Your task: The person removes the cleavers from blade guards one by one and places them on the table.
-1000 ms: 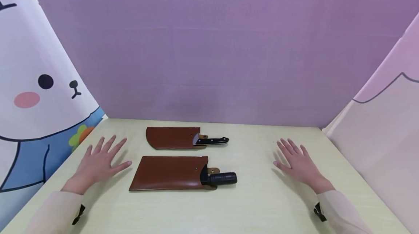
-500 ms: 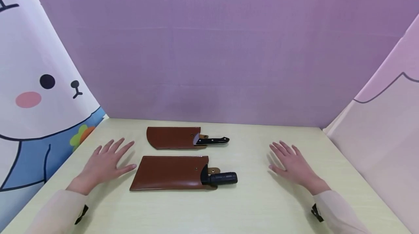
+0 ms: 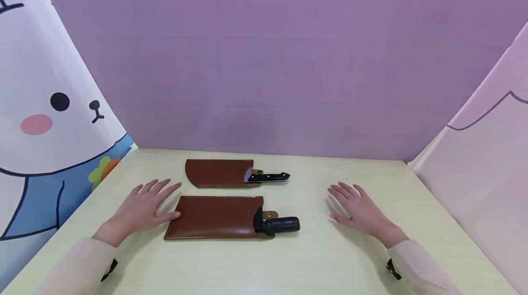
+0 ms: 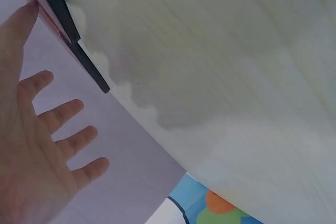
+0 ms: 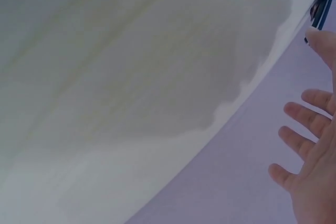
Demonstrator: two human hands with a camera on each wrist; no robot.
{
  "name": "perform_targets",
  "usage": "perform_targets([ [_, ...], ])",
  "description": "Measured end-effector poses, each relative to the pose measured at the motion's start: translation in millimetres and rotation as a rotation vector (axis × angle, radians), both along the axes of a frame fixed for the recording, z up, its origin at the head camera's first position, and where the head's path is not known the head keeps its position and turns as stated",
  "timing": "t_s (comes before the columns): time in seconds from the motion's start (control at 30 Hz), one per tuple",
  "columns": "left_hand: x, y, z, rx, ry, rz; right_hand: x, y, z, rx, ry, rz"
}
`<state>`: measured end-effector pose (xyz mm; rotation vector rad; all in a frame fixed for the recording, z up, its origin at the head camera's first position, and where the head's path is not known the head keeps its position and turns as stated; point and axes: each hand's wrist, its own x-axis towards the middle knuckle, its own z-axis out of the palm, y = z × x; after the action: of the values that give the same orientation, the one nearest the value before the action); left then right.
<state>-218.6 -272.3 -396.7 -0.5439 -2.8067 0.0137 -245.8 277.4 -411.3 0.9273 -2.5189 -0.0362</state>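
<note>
Two knives in brown leather sheaths lie on the table, handles pointing right in the head view. The front sheath (image 3: 214,219) is the larger, with a ribbed black cleaver handle (image 3: 282,225) sticking out. Behind it lies a smaller sheath (image 3: 218,173) with a black riveted knife handle (image 3: 270,177). My left hand (image 3: 142,210), fingers spread, hovers palm down at the left; its thumb tip overlaps the front sheath's left edge. Over the table to the right of both handles is my right hand (image 3: 363,212), fingers extended and holding nothing. Both blades are mostly hidden in their sheaths.
The pale wooden table (image 3: 264,267) runs back to a purple cloth wall (image 3: 264,61). A cartoon-printed panel (image 3: 37,148) stands along the left side, and a pink and white panel (image 3: 486,171) along the right.
Both hands have moved inward, the left hand rightward up to the front sheath's edge and the right hand leftward. The sheathed knives have stayed in place on the table.
</note>
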Motion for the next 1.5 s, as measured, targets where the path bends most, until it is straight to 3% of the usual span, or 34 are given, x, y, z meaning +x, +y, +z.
perform_targets([
  [0.27, -1.5, 9.0, -1.7, -0.001, 0.027, -0.045, 4.6, -17.0, 4.2, 0.012, -0.053, 0.032],
  [0.43, -4.1, 14.5, -3.8, 0.005, 0.008, -0.064, 6.3, -25.6, 3.9, 0.028, -0.093, 0.045],
  [0.83, -2.8, 34.4, -4.8, 0.031, 0.033, -0.165, 13.2, -49.5, 9.1, 0.056, -0.128, 0.130],
  [1.3, -1.5, 55.8, -3.2, 0.035, -0.035, -0.205, 21.8, -75.9, 19.7, 0.072, -0.191, 0.199],
  [1.5, -2.6, 64.0, -3.0, 0.033, -0.095, -0.210, 23.2, -87.8, 23.4, 0.076, -0.215, 0.217],
])
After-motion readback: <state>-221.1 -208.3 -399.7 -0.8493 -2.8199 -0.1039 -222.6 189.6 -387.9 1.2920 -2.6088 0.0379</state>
